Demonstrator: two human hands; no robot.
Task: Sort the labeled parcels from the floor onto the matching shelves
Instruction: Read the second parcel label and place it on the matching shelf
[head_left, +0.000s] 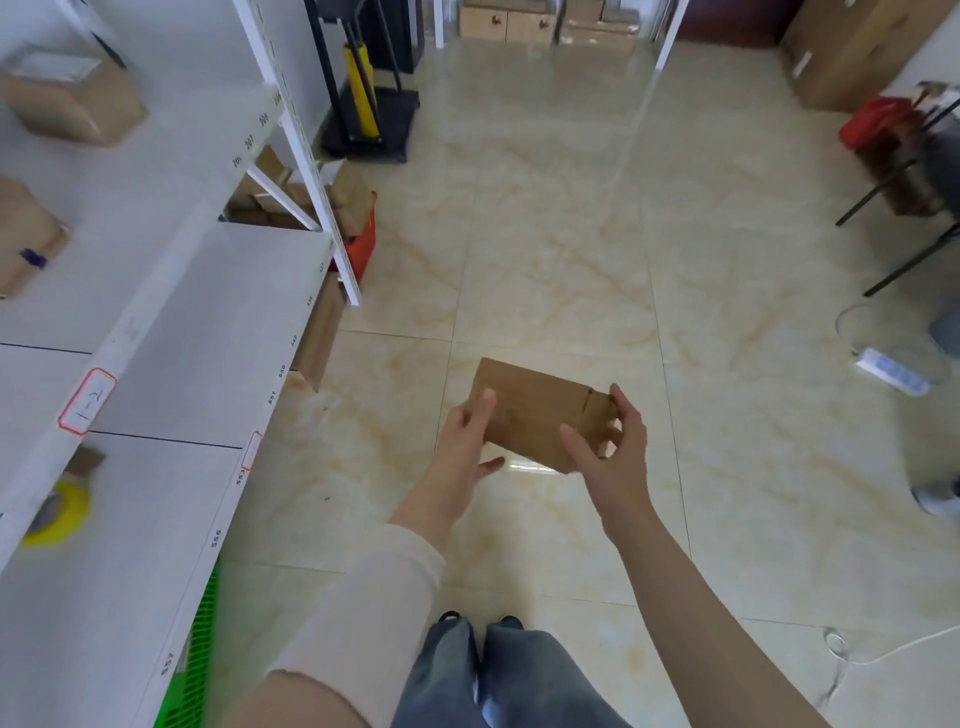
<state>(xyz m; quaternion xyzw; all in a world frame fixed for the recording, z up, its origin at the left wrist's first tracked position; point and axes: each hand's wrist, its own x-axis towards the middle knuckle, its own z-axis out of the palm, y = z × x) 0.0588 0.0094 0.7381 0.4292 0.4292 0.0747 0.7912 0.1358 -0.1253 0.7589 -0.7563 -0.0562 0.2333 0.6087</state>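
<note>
i see a plain brown cardboard parcel (535, 413) held in the air above the floor (571, 234), in front of the person's legs. it is a rectangular box with matte, smooth faces and crisp edges, and its long axis runs from upper left to lower right across the view, the right end tilted a little lower. no label shows on the face turned to me. the left hand (470, 441) presses its palm and fingers against the left end, and the right hand (610, 441) wraps over the right end where a flap edge shows, so both hands are clamped on the box, one at each end. the floor is glossy cream tile with tan veining. to the left stands a white metal shelf (171, 322) with pale boards, a red-bordered tag (87, 400) reading 1-2 on its rim, small printed numbers along the lower edge, a yellow tape roll (60, 512) and more cardboard boxes (70, 98) further back.
</note>
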